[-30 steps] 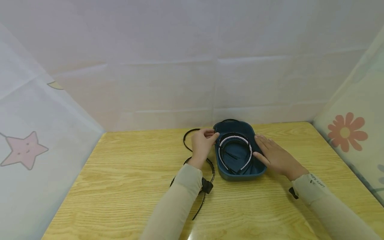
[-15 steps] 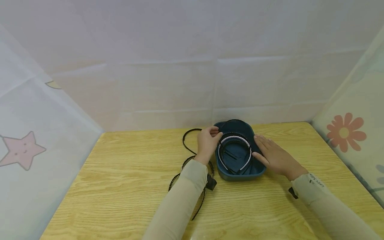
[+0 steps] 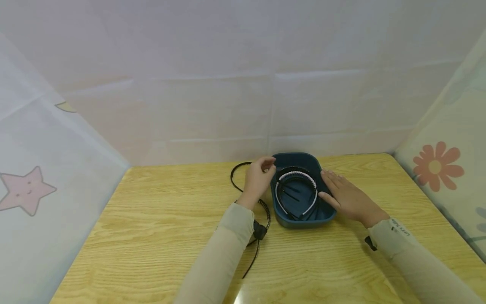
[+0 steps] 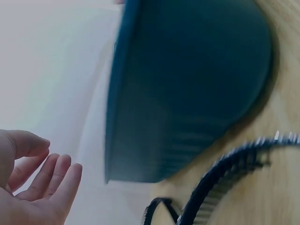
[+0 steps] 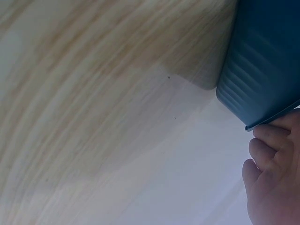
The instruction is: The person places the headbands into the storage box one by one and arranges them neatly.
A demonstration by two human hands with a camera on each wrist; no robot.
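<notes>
A dark blue plastic basin stands near the table's back edge. Inside it lie a white ribbed headband and black headbands, their ends showing on the bottom. My left hand hovers beside the basin's left rim with fingers loosely bent and nothing between them. The left wrist view shows this hand apart from the basin wall. My right hand rests along the right rim, fingers fairly straight; in the right wrist view its fingertips meet the rim.
On the wooden table, left of the basin, lie black toothed headbands, partly hidden under my left forearm. Another thin black headband curves behind my left hand. A white cloth backdrop rises directly behind the table.
My left hand has let go of a black headband whose loop stood over the basin's back; it no longer rises there. The hand drew slightly left. My right hand stayed on the rim.
</notes>
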